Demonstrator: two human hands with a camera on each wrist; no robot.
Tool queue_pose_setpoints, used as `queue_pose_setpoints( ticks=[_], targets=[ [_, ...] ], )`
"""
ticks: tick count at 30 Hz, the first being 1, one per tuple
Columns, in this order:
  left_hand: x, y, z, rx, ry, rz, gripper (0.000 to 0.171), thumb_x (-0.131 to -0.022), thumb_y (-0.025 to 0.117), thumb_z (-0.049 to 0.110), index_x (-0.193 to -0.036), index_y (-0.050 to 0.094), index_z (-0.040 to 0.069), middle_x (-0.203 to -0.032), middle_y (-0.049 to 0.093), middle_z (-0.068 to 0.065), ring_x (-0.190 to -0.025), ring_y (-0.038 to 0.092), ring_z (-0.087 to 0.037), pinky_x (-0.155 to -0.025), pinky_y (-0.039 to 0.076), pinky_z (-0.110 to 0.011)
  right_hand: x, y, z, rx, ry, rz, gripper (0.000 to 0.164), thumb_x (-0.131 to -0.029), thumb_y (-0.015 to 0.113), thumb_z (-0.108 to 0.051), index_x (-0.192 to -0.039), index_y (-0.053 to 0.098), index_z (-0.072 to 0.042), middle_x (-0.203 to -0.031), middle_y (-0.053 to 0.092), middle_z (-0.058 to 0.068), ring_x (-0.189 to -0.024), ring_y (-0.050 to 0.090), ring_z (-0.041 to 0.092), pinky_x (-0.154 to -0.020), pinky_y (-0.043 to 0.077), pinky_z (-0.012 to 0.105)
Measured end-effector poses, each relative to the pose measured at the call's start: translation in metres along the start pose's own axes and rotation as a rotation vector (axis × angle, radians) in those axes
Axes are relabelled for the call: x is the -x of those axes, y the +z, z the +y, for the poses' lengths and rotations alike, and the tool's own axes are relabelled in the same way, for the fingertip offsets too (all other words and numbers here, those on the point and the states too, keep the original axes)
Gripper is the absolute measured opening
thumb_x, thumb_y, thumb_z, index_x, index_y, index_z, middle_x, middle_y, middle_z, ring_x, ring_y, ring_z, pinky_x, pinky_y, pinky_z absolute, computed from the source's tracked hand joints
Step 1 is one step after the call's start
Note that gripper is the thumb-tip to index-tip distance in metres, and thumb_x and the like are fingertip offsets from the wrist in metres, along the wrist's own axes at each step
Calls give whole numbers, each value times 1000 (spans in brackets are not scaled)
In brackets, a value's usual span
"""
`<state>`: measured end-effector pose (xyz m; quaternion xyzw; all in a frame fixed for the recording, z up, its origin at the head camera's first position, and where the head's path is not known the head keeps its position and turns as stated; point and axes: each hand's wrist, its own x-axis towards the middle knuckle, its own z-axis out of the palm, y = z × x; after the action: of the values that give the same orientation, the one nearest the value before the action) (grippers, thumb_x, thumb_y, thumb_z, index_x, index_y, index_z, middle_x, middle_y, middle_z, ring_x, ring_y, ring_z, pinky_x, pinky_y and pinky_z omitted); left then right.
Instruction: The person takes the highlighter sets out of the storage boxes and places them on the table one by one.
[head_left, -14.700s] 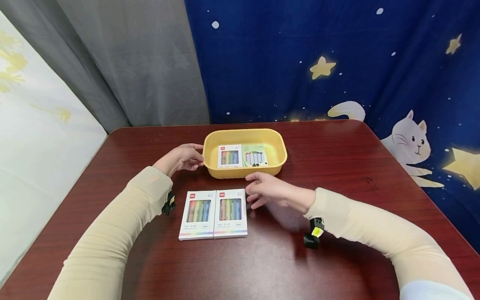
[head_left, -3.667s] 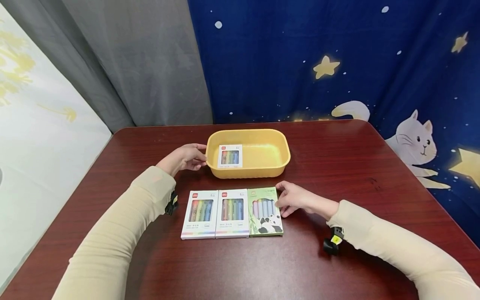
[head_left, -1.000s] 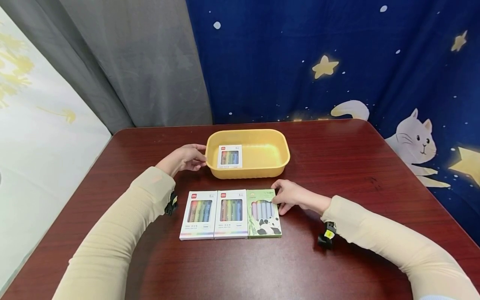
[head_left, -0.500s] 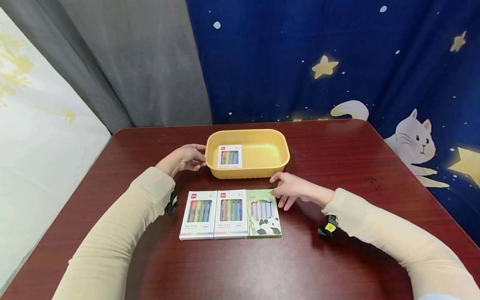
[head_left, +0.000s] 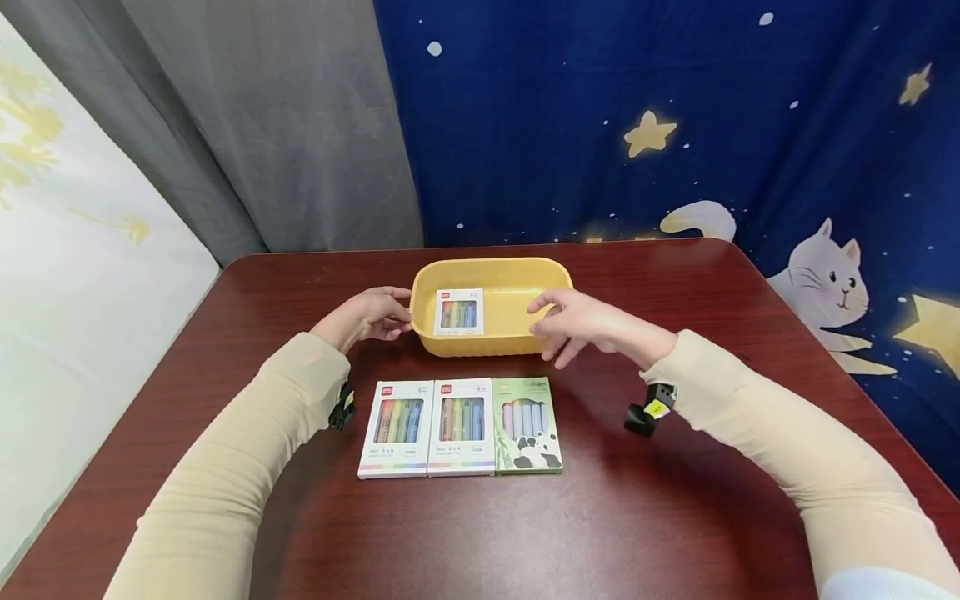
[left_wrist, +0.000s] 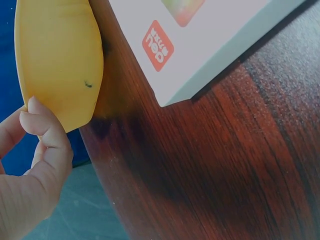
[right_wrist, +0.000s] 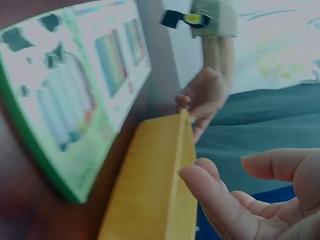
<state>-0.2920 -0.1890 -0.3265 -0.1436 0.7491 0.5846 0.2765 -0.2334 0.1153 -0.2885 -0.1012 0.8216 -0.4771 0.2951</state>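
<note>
My left hand pinches the left end of a yellow plastic basket, thumb and fingers at its rim in the left wrist view. Inside the basket, on the left, lies a white highlighter box with a window. My right hand hovers over the basket's front right corner, fingers spread and holding nothing. In front of the basket, three boxes lie side by side: a white highlighter box on the left, another white highlighter box in the middle, and a green panda-print pen box on the right.
All of this stands on a dark red wooden table. Behind it hang a grey curtain and a blue star-print curtain. A white printed sheet is at the left.
The panda box has come out of the basket and now lies right of the two white boxes. My right hand has let go of it and moved up to the basket. My left hand stays put.
</note>
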Motion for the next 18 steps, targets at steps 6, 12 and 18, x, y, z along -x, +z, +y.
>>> queue_pose_setpoints(
  ticks=[6,12,18],
  targets=[
    [1,0,0,1,-8,11,59,-90,51,0,-142,28,14,-104,53,-12,-57,56,-9,-54,45,-19,-12,-5,-19,-33,-14,27,45,-90,51,-10,-131,34,-2,-116,51,23,-92,63,37,-68,55,40],
    [0,0,0,7,-14,27,58,-89,52,1,-141,31,15,-98,53,-10,-57,55,-10,-53,45,-20,-30,-9,-32,-106,-6,43,46,-92,49,-13,-134,33,-3,-123,50,23,-99,61,35,-73,53,44],
    [0,-1,0,11,-19,18,59,-89,53,1,-142,30,15,-90,55,-7,-56,55,-10,-54,45,-19,-54,-16,-36,-228,24,45,48,-93,47,-12,-137,31,-4,-127,46,21,-102,58,34,-79,51,46]
  ],
)
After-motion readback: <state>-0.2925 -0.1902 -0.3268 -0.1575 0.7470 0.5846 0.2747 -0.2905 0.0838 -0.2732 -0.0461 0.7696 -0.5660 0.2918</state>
